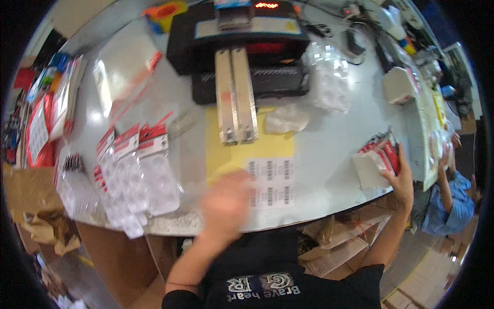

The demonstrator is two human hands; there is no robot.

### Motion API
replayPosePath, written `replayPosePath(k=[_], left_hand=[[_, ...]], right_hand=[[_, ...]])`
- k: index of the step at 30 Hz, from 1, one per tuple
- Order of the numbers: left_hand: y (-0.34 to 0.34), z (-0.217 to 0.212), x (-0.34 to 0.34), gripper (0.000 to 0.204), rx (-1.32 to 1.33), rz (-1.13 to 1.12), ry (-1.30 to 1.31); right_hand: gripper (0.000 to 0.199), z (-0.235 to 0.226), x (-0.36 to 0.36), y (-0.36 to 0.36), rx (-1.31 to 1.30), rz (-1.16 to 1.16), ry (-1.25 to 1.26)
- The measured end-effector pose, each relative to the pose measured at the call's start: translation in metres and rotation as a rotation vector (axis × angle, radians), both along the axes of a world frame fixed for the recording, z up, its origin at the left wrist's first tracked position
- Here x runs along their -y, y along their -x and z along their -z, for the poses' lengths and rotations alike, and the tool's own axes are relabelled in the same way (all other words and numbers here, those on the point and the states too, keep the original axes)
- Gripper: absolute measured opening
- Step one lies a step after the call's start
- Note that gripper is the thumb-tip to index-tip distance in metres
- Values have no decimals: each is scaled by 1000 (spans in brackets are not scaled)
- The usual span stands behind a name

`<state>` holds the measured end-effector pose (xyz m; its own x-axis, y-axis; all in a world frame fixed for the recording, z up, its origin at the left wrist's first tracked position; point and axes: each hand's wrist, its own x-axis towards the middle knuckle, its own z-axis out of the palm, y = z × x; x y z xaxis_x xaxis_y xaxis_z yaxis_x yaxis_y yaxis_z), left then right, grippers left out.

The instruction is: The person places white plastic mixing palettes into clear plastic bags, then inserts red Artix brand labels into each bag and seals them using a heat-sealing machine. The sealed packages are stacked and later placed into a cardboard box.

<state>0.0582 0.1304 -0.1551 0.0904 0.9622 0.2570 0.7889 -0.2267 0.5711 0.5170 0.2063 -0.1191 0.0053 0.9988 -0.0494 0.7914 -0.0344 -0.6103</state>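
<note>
My left hand [224, 206] is blurred with motion above the near table edge, over the lower left corner of a yellow sheet [226, 149] bearing white barcode labels [270, 181]. Its fingers look loosely apart and I see nothing in it. My right hand [401, 177] reaches far to the right and grips a stack of flat red-and-white packets [375, 162] at the table's right edge. Left of my left hand lies a fan of clear blister packs with red header cards [136, 175].
A black heat-sealing machine [242, 46] with two metal bars [235, 95] stands at the back centre. Clear bags [123, 67] and packaged goods [43, 123] lie at the left. Another person in a blue shirt [447, 201] works at the far right. Cardboard boxes [339, 242] sit beneath the table.
</note>
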Motion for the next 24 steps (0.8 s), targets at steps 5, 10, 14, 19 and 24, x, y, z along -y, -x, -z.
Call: replayPosePath(k=[5, 10, 14, 19, 24], left_hand=[[-115, -1, -58, 51, 288, 288, 60], [-176, -8, -200, 69, 255, 19, -327], [-202, 17, -269, 85, 99, -173, 122], [-202, 23, -281, 93, 231, -198, 532], [-212, 22, -243, 90, 296, -104, 486]], right_hand=[[112, -16, -8, 18, 294, -32, -91], [117, -23, -13, 24, 444, 8, -53], [117, -21, -11, 24, 398, 6, -101], [119, -17, -9, 23, 394, 50, -97], [116, -11, -6, 21, 334, 42, -147]])
